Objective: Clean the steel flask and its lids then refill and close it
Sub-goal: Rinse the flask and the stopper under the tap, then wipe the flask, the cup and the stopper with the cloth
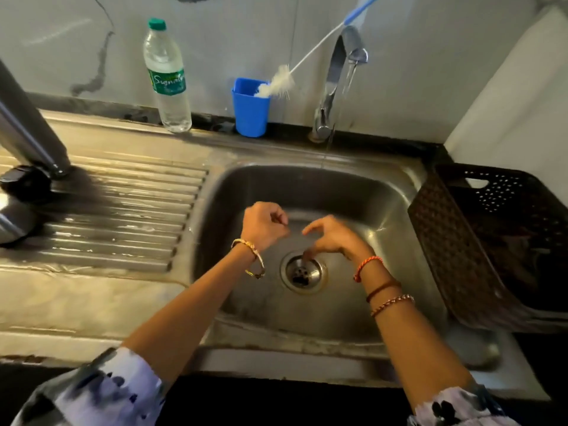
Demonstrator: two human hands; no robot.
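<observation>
A: Where is the steel flask point(29, 127) just now?

B: At the left edge of the frame, standing on the ribbed drainboard point(123, 204), its long axis leaning up toward the upper left. A dark round lid point(24, 184) lies at its base.

A: And the hands?

B: Both over the sink point(396, 192), above the drain point(302, 272). The left hand point(264, 224) has its fingers loosely curled, holding nothing; the right hand point(330, 236) has relaxed fingers, also holding nothing. The tap point(338, 84) is running.

A: So which reaches?

B: I'd judge the left: the flask lies well apart, leftward, on its side.
</observation>
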